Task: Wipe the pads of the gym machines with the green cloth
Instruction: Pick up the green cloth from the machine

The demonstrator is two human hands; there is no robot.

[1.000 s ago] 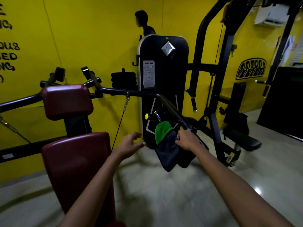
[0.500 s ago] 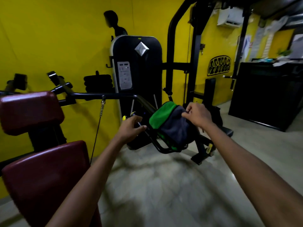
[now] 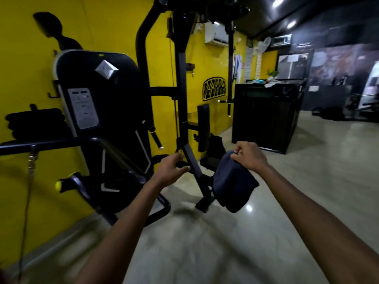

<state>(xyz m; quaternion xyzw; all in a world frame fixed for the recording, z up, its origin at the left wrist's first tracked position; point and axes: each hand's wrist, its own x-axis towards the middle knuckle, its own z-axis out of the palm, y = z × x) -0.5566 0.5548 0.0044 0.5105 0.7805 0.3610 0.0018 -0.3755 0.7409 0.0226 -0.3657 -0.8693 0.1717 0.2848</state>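
Green has vanished from the cloth (image 3: pixel 232 181); right hand (image 3: pixel 249 156) fingers still pinch it, left hand (image 3: pixel 171 168) loose.

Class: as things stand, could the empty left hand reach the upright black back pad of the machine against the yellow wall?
Probably not yet. The left hand hangs open in mid-air, and the upright black back pad stands well beyond it, behind the slanted black frame post.
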